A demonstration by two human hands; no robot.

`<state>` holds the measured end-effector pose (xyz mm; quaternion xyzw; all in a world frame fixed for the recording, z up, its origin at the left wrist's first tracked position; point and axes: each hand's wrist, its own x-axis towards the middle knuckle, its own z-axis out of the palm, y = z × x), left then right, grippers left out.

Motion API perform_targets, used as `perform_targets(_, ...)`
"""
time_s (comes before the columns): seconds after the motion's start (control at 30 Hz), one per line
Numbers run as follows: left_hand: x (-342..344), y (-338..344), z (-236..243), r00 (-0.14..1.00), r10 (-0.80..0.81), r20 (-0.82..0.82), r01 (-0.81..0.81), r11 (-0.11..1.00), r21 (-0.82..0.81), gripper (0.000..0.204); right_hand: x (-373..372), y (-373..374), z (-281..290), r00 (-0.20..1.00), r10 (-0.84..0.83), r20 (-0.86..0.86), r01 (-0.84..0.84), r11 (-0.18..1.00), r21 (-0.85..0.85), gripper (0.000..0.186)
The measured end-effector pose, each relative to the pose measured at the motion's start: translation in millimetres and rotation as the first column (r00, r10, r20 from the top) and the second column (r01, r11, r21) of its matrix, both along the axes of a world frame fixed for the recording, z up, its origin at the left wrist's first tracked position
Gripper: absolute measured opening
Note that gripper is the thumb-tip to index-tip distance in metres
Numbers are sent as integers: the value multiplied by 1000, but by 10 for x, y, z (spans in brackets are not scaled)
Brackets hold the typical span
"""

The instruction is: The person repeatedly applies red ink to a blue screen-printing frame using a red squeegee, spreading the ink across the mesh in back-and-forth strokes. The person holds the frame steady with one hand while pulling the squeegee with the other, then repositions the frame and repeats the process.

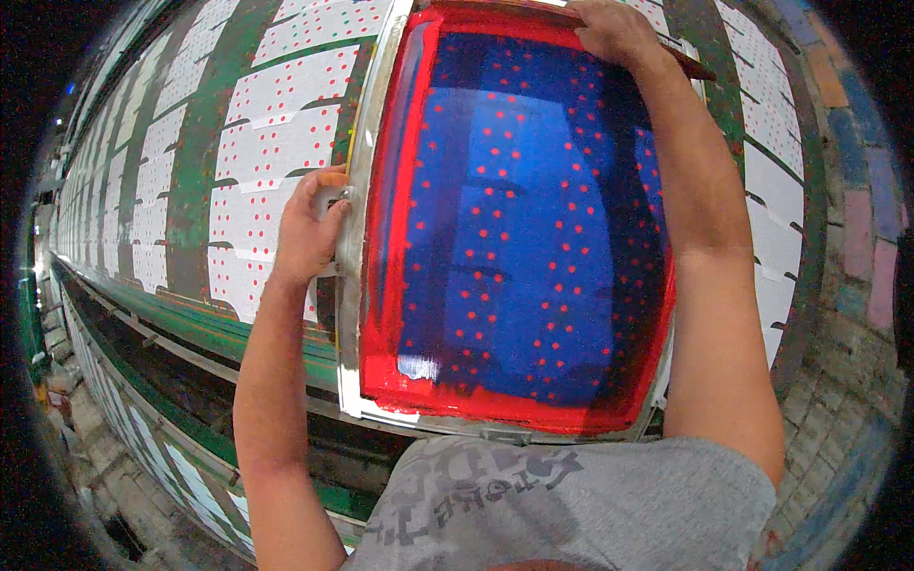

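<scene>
A: Viewpoint of the head view?
B: Head-worn, left unit of a side-by-side fisheye pair. Picture upright, unmirrored. Wearer's grey shirt (590, 504) shows along the bottom.
A: Facing?
B: Steeply downward, over the near edge of the long table (190, 209), looking across its top.
A: Range?
B: Near. Framed screen (350, 314) fills most of the centre; left hand (309, 224) and right hand (614, 33) both within the field, the latter by the upper limit.
A: Coverage?
B: Wide. Table recedes leftward, shrinking; its right edge bows beside paved floor (862, 238). Straight lines bend; picture corners go black.
</scene>
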<state>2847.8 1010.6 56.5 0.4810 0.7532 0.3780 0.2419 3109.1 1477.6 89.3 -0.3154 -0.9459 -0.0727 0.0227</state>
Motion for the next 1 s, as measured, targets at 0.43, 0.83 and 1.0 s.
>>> perform_targets(0.43,-79,-7,-47,995,-67,-70,71,996,48,36,490,-1231,206,987,158,-20,-158,964,-213,31)
perform_targets(0.83,-210,53,-280,990,-19,-141,22,999,23,44,1257,-3838,424,999,33,13,-25,922,-387,35)
perform_targets(1.0,-154,35,-261,963,62,-261,-22,988,154,45,1537,-4782,457,1000,-10,29,21,911,-412,31)
